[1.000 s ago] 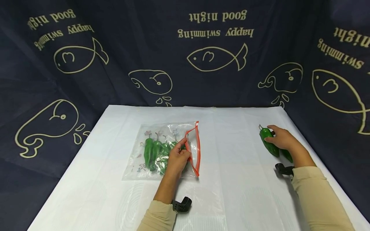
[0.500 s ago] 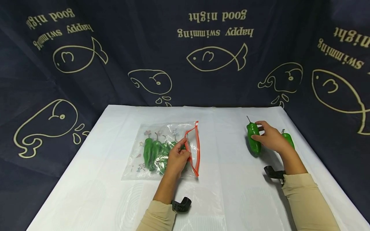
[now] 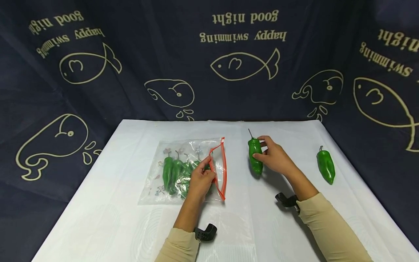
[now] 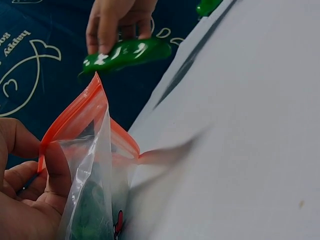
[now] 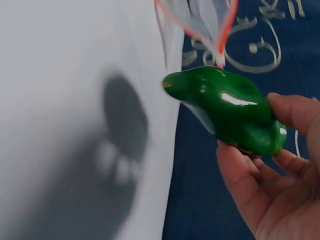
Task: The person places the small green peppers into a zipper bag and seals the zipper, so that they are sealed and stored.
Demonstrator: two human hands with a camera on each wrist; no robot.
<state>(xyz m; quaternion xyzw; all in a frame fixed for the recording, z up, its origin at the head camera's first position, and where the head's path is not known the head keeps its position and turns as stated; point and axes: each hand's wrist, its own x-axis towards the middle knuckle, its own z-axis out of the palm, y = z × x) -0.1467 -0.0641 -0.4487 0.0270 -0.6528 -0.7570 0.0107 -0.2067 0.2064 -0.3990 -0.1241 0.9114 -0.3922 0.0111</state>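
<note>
A clear zip bag (image 3: pixel 152 182) with a red-orange zip edge lies on the table, several green peppers (image 3: pixel 168 173) inside it. My left hand (image 3: pixel 200 180) pinches one side of its mouth, and the mouth gapes toward the right. In the left wrist view the red edge (image 4: pixel 75 112) rises from between thumb and fingers. My right hand (image 3: pixel 275 156) grips a green pepper (image 3: pixel 255 156) by its side, thumb on the near face and stem pointing away. The right wrist view shows this pepper (image 5: pixel 225 105) held above the table, its shadow falling on the white surface.
Another green pepper (image 3: pixel 325 165) lies by itself near the right edge of the white table (image 3: pixel 278 233). Behind the table hangs a dark blue curtain (image 3: pixel 209 102) with fish and whale drawings.
My right hand has lifted a pepper from beside the other one and carried it left toward the bag's mouth. The left hand and the bag have stayed in place.
</note>
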